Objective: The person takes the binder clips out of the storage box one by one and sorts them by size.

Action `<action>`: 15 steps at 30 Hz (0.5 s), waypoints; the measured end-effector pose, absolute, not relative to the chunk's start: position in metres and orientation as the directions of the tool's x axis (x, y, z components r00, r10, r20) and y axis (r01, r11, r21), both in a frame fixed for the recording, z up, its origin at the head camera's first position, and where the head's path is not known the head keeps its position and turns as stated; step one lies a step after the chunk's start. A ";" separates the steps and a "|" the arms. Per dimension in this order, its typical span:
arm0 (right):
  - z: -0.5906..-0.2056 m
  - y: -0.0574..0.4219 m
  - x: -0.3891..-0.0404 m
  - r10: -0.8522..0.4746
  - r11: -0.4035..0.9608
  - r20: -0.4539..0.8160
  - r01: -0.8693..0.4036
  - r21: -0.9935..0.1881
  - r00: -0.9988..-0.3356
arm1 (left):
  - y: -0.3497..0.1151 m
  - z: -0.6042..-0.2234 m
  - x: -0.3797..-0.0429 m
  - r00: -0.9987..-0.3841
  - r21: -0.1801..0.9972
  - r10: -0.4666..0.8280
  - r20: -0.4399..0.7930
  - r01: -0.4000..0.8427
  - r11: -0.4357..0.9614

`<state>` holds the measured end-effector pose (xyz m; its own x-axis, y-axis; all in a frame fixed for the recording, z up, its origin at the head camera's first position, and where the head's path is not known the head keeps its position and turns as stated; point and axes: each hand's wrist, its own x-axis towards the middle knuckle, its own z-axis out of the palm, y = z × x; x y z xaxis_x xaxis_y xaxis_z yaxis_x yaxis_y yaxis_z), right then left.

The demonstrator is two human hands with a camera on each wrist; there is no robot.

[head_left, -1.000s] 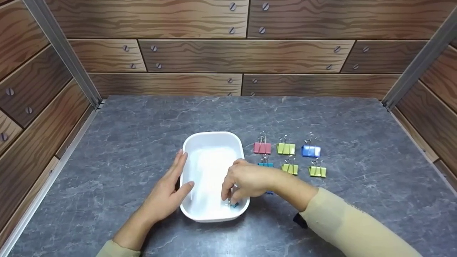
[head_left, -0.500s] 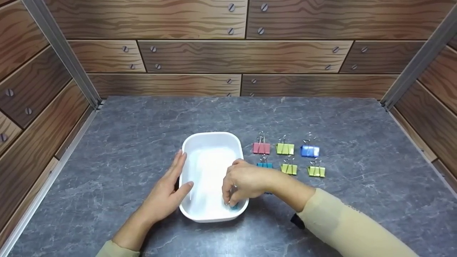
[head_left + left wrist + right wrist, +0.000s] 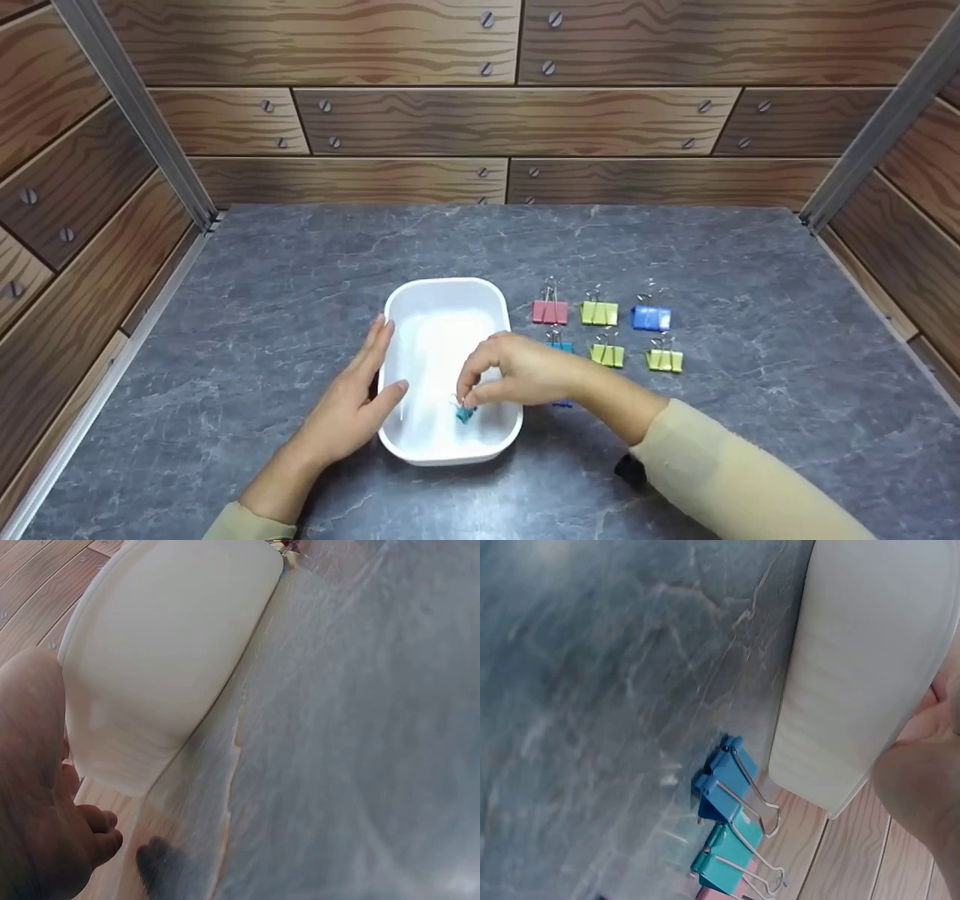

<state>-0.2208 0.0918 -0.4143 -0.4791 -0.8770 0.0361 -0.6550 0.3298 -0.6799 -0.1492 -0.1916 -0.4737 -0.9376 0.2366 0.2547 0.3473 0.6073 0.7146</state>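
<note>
A white plastic tray (image 3: 450, 454) stands on the table in the head view. My left hand (image 3: 351, 409) holds its left rim, thumb over the edge and fingers along the outer wall. Inside the tray, low over its floor, my right hand (image 3: 517, 371) pinches a small teal binder clip (image 3: 464, 414) between thumb and fingertips. The right wrist view shows the tray's outer wall (image 3: 855, 675) and part of the hand, but not the pinched clip. In the left wrist view the thumb (image 3: 30, 705) lies at the tray's rim.
Right of the tray, binder clips stand in rows: pink (image 3: 550, 312), several yellow-green ones such as one (image 3: 599, 313) at the back, blue (image 3: 652, 318) and teal (image 3: 559, 348). Another blue clip (image 3: 727, 780) is nearly hidden below my right forearm in the head view. Wood-patterned panels enclose the table.
My right hand has lifted slightly and moved left from the tray's lower right corner, bringing the teal binder clip with it. My left hand stays at the rim.
</note>
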 end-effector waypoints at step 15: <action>-0.389 0.123 -0.215 -0.730 0.221 0.174 -0.469 -0.855 -0.661 | -0.193 -0.473 -0.150 -0.937 0.712 0.253 0.242 0.348 0.610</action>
